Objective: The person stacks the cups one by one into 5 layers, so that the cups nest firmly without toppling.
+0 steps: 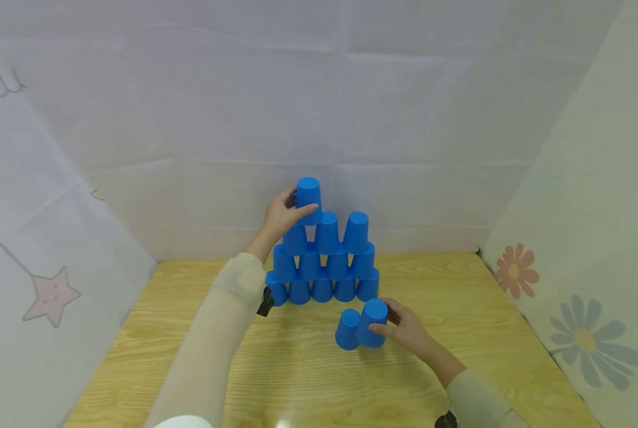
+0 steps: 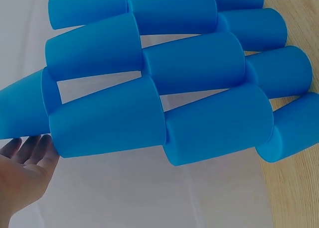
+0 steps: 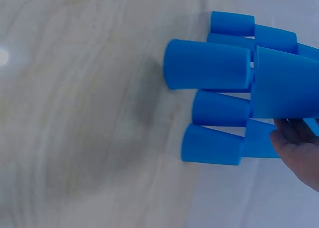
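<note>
In the head view, several blue cups point(image 1: 321, 290) stand upside down in stacked rows, narrowing upward. My left hand point(image 1: 280, 217) grips a blue cup point(image 1: 308, 199) by its sides at the top left of the stack. The left wrist view has this cup's rim point(image 2: 51, 92) right at two cups of the row below; I cannot tell whether it bears on them. Nearer to me, my right hand point(image 1: 411, 333) holds another upside-down cup point(image 1: 373, 324) between thumb and fingers. That cup looks raised off the table in the right wrist view. Beside it stands a single cup point(image 3: 207, 64).
The wooden table point(image 1: 190, 333) carries everything. A pale cloth backdrop point(image 1: 233, 119) rises behind the stack, and printed cloth walls point(image 1: 565, 249) flank both sides. Black bands point(image 1: 266, 302) show at the wrists.
</note>
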A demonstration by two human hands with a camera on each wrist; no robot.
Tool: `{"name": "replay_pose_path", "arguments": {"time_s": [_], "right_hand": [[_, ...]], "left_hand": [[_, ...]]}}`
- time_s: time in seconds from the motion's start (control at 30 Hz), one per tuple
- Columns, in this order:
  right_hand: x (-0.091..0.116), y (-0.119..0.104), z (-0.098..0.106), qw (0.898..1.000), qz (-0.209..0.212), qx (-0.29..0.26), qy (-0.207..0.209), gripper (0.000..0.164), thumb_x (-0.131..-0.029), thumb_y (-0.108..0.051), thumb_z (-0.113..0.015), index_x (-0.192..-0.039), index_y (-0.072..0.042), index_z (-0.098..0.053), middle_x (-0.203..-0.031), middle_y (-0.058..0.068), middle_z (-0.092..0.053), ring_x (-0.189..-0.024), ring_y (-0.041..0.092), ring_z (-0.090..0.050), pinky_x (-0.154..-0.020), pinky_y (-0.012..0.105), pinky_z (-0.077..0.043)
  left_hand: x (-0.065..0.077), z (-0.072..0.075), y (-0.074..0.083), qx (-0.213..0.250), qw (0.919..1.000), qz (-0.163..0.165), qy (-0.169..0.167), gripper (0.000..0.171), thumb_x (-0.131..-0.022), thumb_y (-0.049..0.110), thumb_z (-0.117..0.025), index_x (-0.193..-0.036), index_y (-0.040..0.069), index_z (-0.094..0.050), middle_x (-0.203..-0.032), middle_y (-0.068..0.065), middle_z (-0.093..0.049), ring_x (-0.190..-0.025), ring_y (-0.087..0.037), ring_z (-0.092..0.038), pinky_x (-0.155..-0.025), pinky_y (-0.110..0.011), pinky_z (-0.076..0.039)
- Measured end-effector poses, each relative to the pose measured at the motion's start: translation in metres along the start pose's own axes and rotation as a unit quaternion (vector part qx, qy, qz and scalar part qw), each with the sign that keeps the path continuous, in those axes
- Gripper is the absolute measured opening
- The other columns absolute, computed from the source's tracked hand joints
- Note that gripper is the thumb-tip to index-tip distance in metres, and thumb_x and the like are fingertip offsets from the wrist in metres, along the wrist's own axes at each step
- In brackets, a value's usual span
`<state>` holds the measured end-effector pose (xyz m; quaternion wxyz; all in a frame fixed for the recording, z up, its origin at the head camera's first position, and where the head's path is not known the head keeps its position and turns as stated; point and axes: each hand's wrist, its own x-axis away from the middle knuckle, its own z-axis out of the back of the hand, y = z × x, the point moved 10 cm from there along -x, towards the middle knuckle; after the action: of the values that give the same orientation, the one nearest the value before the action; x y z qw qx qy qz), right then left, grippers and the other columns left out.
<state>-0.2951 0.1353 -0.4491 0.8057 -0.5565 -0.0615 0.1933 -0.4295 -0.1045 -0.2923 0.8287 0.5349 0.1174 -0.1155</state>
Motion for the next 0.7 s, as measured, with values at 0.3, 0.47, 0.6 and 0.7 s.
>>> {"name": "replay_pose_path", "arguments": {"time_s": [0.3, 0.47, 0.6, 0.7], "right_hand": [[-0.017, -0.037, 0.029, 0.999, 0.021, 0.034, -0.012, 0.056, -0.078, -0.026, -0.064, -0.124, -0.003, -0.041, -0.117, 0.015, -0.048, -0.107, 0.031, -0.046, -0.087, 0.042, -0.039], [-0.031, -0.058, 0.048, 0.999, 0.009, 0.038, -0.018, 0.06, -0.078, -0.031, -0.063, -0.127, -0.006, -0.038, -0.121, 0.014, -0.045, -0.11, 0.032, -0.043, -0.087, 0.044, -0.038], [-0.044, -0.078, 0.061, 0.999, 0.021, 0.035, -0.019, 0.06, -0.079, -0.029, -0.063, -0.127, -0.007, -0.037, -0.121, 0.014, -0.044, -0.109, 0.032, -0.044, -0.086, 0.046, -0.039], [-0.052, -0.093, 0.068, 0.998, 0.044, 0.04, -0.013, 0.057, -0.08, -0.025, -0.063, -0.126, -0.003, -0.037, -0.119, 0.016, -0.045, -0.106, 0.032, -0.046, -0.085, 0.045, -0.04]], "left_hand": [[-0.03, 0.006, -0.069, 0.022, 0.9987, -0.041, 0.022, 0.072, -0.07, 0.047, -0.066, -0.131, 0.021, -0.037, -0.127, -0.004, -0.043, -0.113, -0.019, -0.041, -0.085, -0.042, -0.04], [-0.016, 0.014, -0.058, 0.046, 0.9974, -0.047, 0.026, 0.073, -0.072, 0.039, -0.068, -0.133, 0.016, -0.035, -0.13, -0.005, -0.04, -0.117, -0.02, -0.037, -0.092, -0.036, -0.035], [0.032, 0.029, 0.003, 0.039, 0.9979, -0.035, 0.037, 0.064, -0.078, 0.024, -0.064, -0.131, 0.002, -0.034, -0.129, -0.016, -0.039, -0.117, -0.028, -0.036, -0.094, -0.042, -0.031], [0.05, 0.037, 0.014, 0.055, 0.9972, -0.019, 0.048, 0.06, -0.081, 0.016, -0.062, -0.13, 0.0, -0.033, -0.129, -0.017, -0.038, -0.117, -0.029, -0.036, -0.094, -0.04, -0.031]]}}
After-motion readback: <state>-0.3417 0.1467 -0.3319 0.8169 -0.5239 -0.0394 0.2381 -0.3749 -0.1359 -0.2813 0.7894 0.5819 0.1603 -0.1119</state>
